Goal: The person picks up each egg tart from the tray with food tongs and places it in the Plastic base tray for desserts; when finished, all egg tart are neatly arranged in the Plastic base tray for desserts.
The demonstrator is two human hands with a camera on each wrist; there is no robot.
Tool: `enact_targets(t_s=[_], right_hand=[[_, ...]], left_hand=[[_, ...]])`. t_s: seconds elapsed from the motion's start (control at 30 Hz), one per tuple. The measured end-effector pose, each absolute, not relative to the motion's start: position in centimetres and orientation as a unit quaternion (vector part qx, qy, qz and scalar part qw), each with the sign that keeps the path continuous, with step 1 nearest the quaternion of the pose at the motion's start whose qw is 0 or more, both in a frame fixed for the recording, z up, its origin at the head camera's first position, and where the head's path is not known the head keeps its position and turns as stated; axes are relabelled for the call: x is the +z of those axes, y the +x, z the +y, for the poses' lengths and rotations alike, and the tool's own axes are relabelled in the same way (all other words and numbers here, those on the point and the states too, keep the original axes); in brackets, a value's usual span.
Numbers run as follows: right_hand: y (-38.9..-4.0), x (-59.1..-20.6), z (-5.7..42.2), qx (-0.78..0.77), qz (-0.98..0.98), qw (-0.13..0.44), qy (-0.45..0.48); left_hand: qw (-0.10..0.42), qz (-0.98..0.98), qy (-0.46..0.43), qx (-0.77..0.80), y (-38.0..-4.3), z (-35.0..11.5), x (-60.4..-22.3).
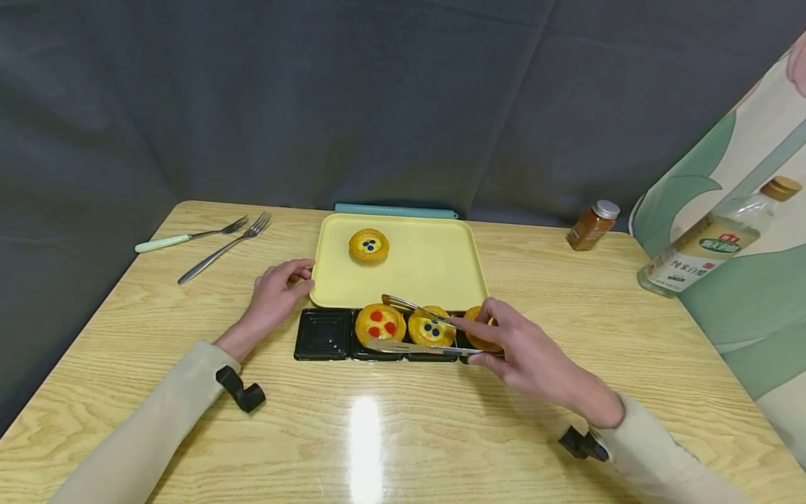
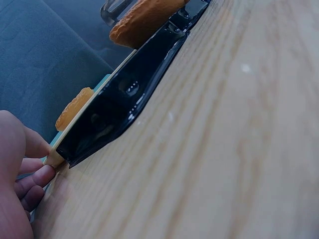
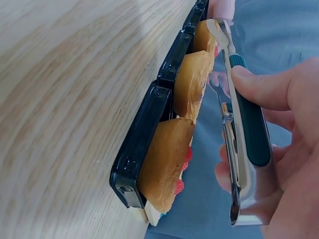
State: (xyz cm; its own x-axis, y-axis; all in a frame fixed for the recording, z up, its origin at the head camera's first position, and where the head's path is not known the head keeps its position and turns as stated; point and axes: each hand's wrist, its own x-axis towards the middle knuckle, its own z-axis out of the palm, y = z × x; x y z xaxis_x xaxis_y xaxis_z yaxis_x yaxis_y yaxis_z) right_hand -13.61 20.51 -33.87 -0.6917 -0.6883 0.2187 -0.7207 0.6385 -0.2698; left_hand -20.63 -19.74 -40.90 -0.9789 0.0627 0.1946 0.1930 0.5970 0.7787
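Note:
My right hand [image 1: 529, 350] holds metal tongs [image 3: 251, 129] with dark green grips, thumb on one arm. The spread tong tips lie at either side of a tart with red dots [image 1: 380, 318] in a black compartmented container [image 1: 323, 337]. Beside it sits a tart with blue dots [image 1: 423, 336]; a third tart [image 3: 164, 164], red bits on top, is partly hidden by my hand in the head view. The leftmost compartment is bare. With thumb and fingers, my left hand [image 1: 277, 294] pinches the left edge of a yellow tray [image 1: 428, 259], where another blue-dotted tart [image 1: 365, 248] rests.
Two forks lie at the left, one with a pale green handle [image 1: 162, 243], one all metal [image 1: 214, 261]. At the right stand a small brown jar [image 1: 590, 227] and a tall labelled bottle [image 1: 705, 245]. A teal strip [image 1: 397, 210] lies behind the tray, before a dark curtain.

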Motion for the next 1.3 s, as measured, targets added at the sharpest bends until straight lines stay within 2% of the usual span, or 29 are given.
enact_targets(t_s=[0.53,0.87,1.3], right_hand=[[-13.4,-33.2,20.8,0.186,-0.896,0.062,0.398],[-14.1,-31.9,20.7,0.198,-0.896,0.110,0.382],[-16.2,-30.8,19.8,0.201,-0.901,0.140,0.359]], left_hand=[[0.075,-0.893,-0.074,-0.438,-20.8,-19.8,-41.1],[0.069,-0.891,-0.074,-0.443,-20.8,-19.9,-41.2],[0.073,-0.892,-0.073,-0.441,-20.8,-19.7,-41.2]])
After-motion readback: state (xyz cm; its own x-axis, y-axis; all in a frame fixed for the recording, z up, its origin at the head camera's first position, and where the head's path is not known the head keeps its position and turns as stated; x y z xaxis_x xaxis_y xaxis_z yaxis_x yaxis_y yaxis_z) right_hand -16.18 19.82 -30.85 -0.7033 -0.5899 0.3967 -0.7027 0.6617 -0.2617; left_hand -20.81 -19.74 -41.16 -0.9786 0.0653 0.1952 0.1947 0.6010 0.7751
